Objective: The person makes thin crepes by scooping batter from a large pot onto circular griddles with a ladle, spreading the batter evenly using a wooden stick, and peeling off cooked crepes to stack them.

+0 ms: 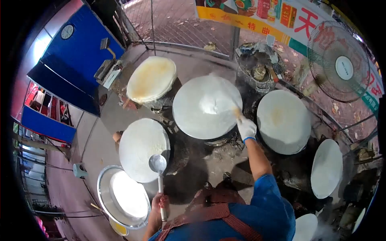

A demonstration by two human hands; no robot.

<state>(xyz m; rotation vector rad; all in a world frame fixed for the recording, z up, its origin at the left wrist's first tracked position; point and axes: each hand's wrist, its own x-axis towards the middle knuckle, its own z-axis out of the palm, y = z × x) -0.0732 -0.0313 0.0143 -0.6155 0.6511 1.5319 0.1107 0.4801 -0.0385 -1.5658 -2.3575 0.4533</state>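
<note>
My left hand (pixel 157 207) is wrapped round the handle of a metal ladle (pixel 157 164), whose bowl hangs over the edge of the left white round (pixel 140 140). In my right hand (pixel 246 128), which wears a white glove with a blue cuff, is a spreader (pixel 236 111); its far part is blurred and pale. It reaches across the middle round of batter (pixel 189 110), where a brighter wet patch lies near the centre. Close to the right of my gloved hand is another white round (pixel 283 126) with a faint yellowish spot.
A metal basin (pixel 103 180) of white batter stands at lower left. Beyond the griddles sit a stack of browned flatbreads (pixel 152 78) and a cluttered round stove (pixel 257 60). More rounds, one at far right (pixel 326 168), curve round me. A fan (pixel 341 66) stands at upper right.
</note>
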